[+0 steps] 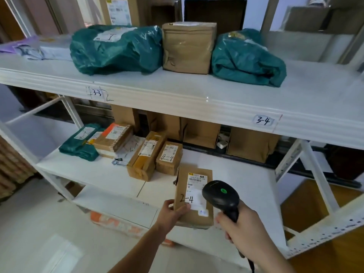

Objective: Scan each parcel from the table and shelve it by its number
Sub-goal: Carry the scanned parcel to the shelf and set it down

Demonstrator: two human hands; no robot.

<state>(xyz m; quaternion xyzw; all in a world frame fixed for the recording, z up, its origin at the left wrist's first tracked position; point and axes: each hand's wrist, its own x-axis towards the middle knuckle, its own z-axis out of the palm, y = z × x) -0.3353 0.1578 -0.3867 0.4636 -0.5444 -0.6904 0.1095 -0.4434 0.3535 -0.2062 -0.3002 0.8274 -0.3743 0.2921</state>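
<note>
My left hand (173, 211) grips the lower left corner of a flat brown cardboard parcel (194, 194) with "2-4" handwritten on its white label. It is held up in front of the lower shelf. My right hand (242, 231) grips the handle of a black barcode scanner (221, 196), whose green light is lit. The scanner head sits just right of the parcel's label, overlapping its right edge.
A white metal rack stands ahead. Its upper shelf (197, 99), labelled 3-3 and 3-4, carries two green bags (116, 48) and a brown box (188, 47). The lower shelf (98, 174) holds several small boxes, one marked 4-4 (169, 156). Wooden floor shows at right.
</note>
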